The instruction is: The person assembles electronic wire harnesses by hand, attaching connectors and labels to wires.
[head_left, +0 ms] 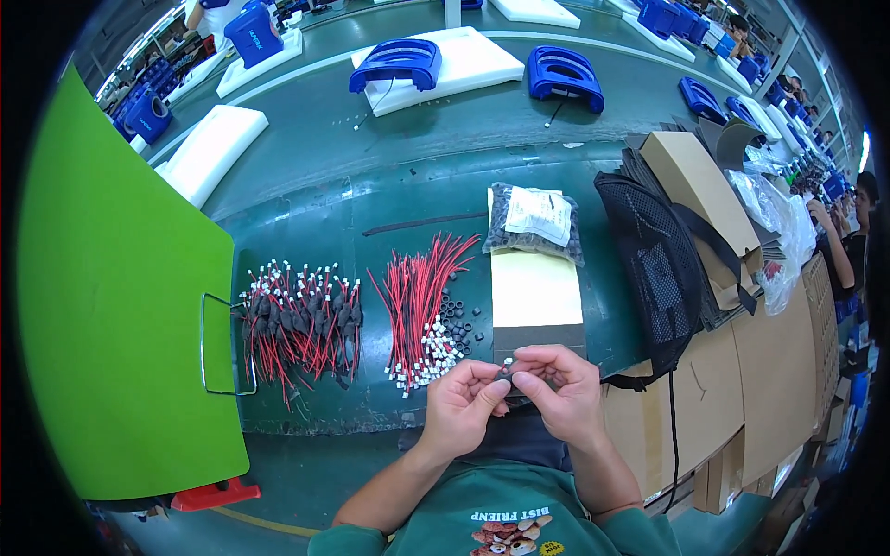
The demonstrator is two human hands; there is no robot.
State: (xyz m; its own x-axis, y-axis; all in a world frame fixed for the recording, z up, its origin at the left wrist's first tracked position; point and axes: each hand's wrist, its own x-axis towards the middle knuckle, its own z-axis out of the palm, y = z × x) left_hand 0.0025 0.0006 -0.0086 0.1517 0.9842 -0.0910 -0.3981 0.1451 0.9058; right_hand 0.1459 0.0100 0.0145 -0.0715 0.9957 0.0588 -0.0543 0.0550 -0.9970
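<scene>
Close in front of me, my left hand and my right hand meet, fingertips pinched together. Between them is a small wire lead with a white connector and a dark part; the fingers hide most of it. Left of my hands lies a fanned bundle of red wires with white connectors at the near end. Small black rings are scattered beside these wires. Farther left is a pile of red wires with dark wrapped lumps and white connectors.
A bag of dark parts rests on a pale sheet. At right are a black mesh bag and cardboard boxes. A green panel borders the left. Beyond, blue plastic housings and white foam line a conveyor.
</scene>
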